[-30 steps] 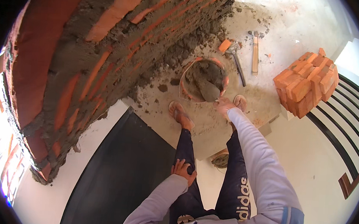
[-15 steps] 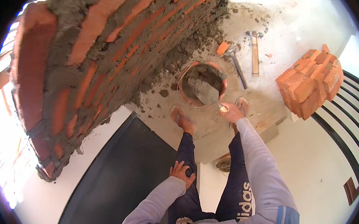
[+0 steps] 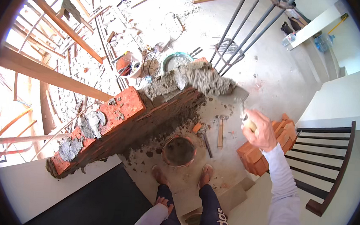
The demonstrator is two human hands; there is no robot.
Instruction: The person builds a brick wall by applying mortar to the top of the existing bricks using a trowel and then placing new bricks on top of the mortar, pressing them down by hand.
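My right hand (image 3: 260,130) grips the wooden handle of a trowel (image 3: 240,94), raised at the right end of the brick wall (image 3: 136,124). The trowel's blade touches the end of a thick, motion-blurred strip of wet grey mortar (image 3: 209,79) along the wall's top. Left of that strip, a red brick (image 3: 125,103) lies on top of the wall with mortar smears. My left hand (image 3: 165,204) rests on my left leg, fingers stretched and holding nothing. A round bucket (image 3: 164,152) with mortar inside stands on the floor before my feet.
Two hammers (image 3: 220,133) (image 3: 207,145) lie right of the bucket, near a brick piece (image 3: 197,127). Stacked bricks (image 3: 253,154) stand beside a dark railing (image 3: 321,165). Upright steel bars (image 3: 246,34) rise behind the wall's right end. A timber beam (image 3: 50,73) crosses at left.
My right hand and the trowel have moved from the bucket up to the wall's top, where mortar now lies under the blade. The view has tilted up; my left hand stays on my leg.
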